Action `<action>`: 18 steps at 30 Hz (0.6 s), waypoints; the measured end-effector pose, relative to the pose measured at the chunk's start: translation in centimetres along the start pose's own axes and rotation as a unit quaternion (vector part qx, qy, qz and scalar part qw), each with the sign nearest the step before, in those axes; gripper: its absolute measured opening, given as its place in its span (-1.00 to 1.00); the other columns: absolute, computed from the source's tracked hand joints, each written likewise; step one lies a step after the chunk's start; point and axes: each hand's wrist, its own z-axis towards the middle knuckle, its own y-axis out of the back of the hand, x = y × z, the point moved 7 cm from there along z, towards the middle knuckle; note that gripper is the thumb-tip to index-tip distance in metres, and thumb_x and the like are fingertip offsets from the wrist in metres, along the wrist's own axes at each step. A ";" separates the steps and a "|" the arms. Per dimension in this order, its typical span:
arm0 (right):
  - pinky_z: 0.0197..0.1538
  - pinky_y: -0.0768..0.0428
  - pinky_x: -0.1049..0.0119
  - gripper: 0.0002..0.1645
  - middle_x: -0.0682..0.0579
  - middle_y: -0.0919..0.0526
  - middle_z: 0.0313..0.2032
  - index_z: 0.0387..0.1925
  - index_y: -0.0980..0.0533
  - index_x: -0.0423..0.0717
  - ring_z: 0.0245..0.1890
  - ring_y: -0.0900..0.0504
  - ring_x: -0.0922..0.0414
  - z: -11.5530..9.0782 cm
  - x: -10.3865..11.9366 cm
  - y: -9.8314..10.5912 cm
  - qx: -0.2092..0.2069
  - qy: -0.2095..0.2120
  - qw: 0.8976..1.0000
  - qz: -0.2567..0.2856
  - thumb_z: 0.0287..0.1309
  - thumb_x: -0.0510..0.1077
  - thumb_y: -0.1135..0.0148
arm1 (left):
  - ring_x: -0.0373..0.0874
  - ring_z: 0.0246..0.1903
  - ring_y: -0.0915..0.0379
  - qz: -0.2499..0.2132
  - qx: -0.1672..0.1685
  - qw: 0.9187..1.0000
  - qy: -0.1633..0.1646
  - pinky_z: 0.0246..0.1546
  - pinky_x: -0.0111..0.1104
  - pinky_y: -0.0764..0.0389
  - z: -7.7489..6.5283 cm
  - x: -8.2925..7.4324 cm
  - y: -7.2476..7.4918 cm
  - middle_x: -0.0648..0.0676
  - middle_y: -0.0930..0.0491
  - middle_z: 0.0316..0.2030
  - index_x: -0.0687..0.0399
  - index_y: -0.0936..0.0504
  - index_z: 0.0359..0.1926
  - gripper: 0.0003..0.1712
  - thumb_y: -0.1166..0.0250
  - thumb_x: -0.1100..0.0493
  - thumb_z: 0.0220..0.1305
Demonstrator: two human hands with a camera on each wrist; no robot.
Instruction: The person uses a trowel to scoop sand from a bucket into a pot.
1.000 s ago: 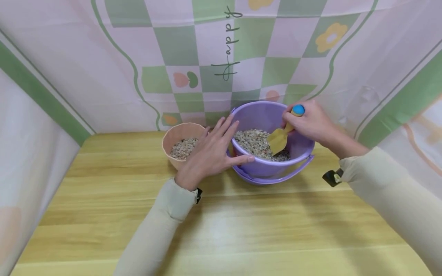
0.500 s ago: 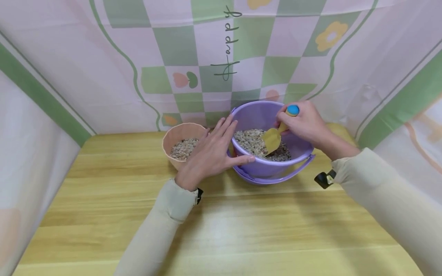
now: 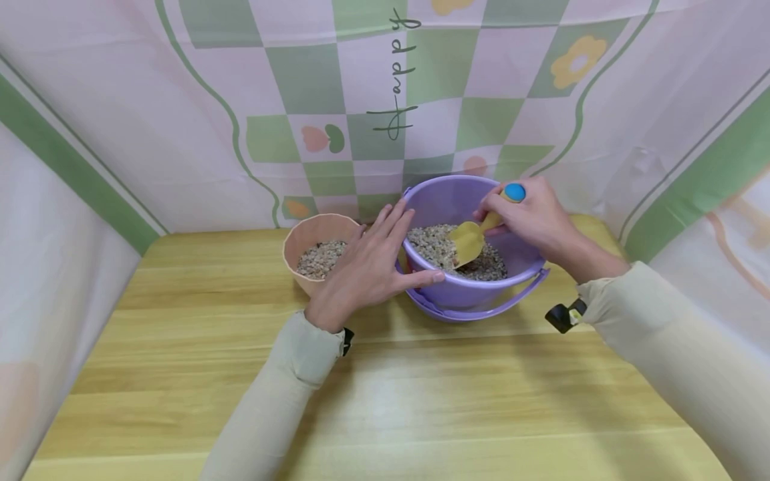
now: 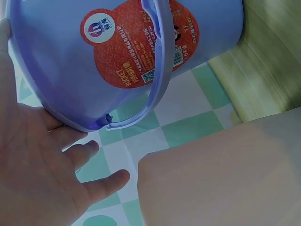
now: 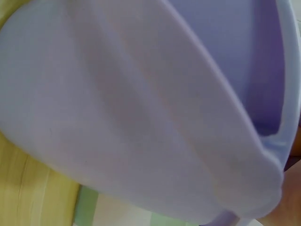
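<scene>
Gripped in my right hand [image 3: 534, 215] is a small yellow toy shovel [image 3: 468, 243] with a blue-tipped handle. Its blade dips into the mixed gravel [image 3: 432, 243] inside a purple bucket [image 3: 450, 195]. My left hand [image 3: 367, 262] rests against the bucket's left rim, thumb on the near side, fingers spread and mostly straight; the left wrist view shows this hand [image 4: 37, 165] at the rim too. Partly behind that hand, at the left, stands a peach bowl [image 3: 294, 252] holding more gravel. The right wrist view shows only the bucket's outer wall [image 5: 117, 117], with the shovel hidden.
The bucket's handle [image 3: 505, 308] hangs down on the near side. A red label [image 4: 127, 52] is on the bucket's wall. Behind the wooden table [image 3: 385, 401] hangs a green-and-white checked cloth [image 3: 307, 80], close to both containers.
My right hand has moved slightly left, drawing the shovel blade through the gravel toward the bucket's left side. The left hand and both containers stay in place.
</scene>
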 end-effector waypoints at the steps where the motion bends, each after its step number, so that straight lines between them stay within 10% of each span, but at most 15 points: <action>1: -0.29 -0.71 0.19 -0.67 -0.06 -0.76 -0.40 -0.18 -0.61 -0.51 -0.42 -0.77 0.04 0.0 0.0 0.0 0.001 0.001 1.000 0.000 0.34 -0.24 -0.10 | -0.03 0.54 0.29 -0.001 0.000 1.000 0.000 0.42 0.12 -0.04 0.0 0.0 0.0 -0.02 0.28 0.58 0.00 0.07 0.59 0.30 0.03 -0.71 0.08; 18: -0.28 -0.70 0.16 -0.76 -0.15 -0.75 -0.40 -0.31 -0.66 -0.43 -0.37 -0.77 -0.05 0.0 -0.2 -0.2 0.006 -0.013 0.991 0.129 0.34 -0.31 -0.14 | -0.06 0.54 0.36 -0.009 0.004 1.000 0.001 0.44 0.09 -0.01 0.0 0.1 -0.1 -0.03 0.30 0.58 0.00 0.08 0.59 0.30 0.04 -0.71 0.08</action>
